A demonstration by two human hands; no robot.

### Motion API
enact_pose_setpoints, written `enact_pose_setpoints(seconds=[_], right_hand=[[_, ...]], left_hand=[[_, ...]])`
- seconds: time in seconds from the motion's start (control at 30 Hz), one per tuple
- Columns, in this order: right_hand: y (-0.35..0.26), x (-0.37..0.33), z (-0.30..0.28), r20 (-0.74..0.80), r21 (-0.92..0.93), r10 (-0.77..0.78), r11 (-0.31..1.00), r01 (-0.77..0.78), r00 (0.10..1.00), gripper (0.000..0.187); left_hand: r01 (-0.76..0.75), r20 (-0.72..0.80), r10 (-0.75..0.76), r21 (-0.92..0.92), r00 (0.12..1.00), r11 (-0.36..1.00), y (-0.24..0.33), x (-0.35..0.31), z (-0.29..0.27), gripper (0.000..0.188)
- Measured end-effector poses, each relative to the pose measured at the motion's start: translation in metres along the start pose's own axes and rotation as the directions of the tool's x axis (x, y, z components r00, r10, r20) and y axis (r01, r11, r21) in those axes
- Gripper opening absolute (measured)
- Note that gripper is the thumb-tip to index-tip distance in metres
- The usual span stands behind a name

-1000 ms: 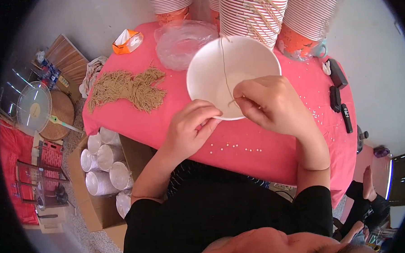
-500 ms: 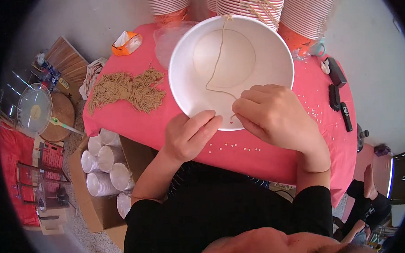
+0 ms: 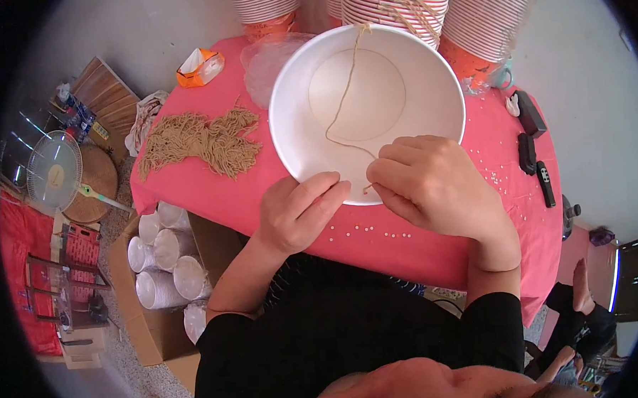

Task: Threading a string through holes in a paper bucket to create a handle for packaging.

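Pink cloth covers the table (image 3: pixel 212 196), and right at its near edge both hands are busy on a big white paper bowl (image 3: pixel 366 101), tipped up so its open mouth faces the camera. Left hand (image 3: pixel 298 214) sits at the lower rim, fingers curled against the outside, thumb and forefinger closed near the edge; whether they actually pinch the rim or only steady it, I cannot tell. Right hand (image 3: pixel 432 187) is bunched tight at the lower right of the rim, fingertips pinched on a thin tan string (image 3: pixel 340 113). That string runs from the far rim at the top, down across the bowl's inside in a loose curve, and vanishes under the right fingertips, with a short end poking out just below them, between the two hands. Risks, as I judge them: the string is slack and thin, so a small slip of that pinch could drop the end back into the bowl; a hard tug could crease or tear the paper rim; and the bowl is light and on edge, so it could roll off toward the lap. Behind stand stacks of red-striped cups (image 3: pixel 389 4), a heap of cut tan strings (image 3: pixel 199 137) lies to the left, and a box of white cups (image 3: pixel 161 259) sits on the floor.
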State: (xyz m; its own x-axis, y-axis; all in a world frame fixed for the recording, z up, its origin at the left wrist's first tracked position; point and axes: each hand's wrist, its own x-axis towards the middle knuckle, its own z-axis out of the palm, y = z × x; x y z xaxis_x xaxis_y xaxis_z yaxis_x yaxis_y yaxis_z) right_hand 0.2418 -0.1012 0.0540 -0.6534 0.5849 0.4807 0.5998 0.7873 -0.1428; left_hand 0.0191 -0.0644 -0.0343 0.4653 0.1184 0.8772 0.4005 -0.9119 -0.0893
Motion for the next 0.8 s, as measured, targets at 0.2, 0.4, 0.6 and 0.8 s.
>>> enact_pose_setpoints(seconds=[0.2,0.4,0.6,0.8], right_hand=[[0.0,0.0,-0.003,0.013,0.035,0.012,0.999,-0.013,1.0,0.011],[0.002,0.001,-0.002,0.031,0.051,0.006,0.999,-0.007,1.0,0.011],[0.005,0.002,0.007,0.013,0.087,-0.014,0.996,0.013,1.0,0.01],[0.014,0.006,0.026,0.182,0.033,0.016,0.999,-0.023,0.983,0.01]], left_hand=[[0.0,0.004,0.0,0.003,1.0,1.0,0.0,0.002,0.0,0.027],[0.033,0.008,-0.033,-0.032,0.999,0.999,0.0,0.0,0.002,0.026],[0.062,0.044,-0.058,-0.081,0.997,0.995,0.001,0.002,0.007,0.024],[0.11,0.112,-0.094,-0.141,0.989,0.984,0.003,-0.009,0.018,0.023]])
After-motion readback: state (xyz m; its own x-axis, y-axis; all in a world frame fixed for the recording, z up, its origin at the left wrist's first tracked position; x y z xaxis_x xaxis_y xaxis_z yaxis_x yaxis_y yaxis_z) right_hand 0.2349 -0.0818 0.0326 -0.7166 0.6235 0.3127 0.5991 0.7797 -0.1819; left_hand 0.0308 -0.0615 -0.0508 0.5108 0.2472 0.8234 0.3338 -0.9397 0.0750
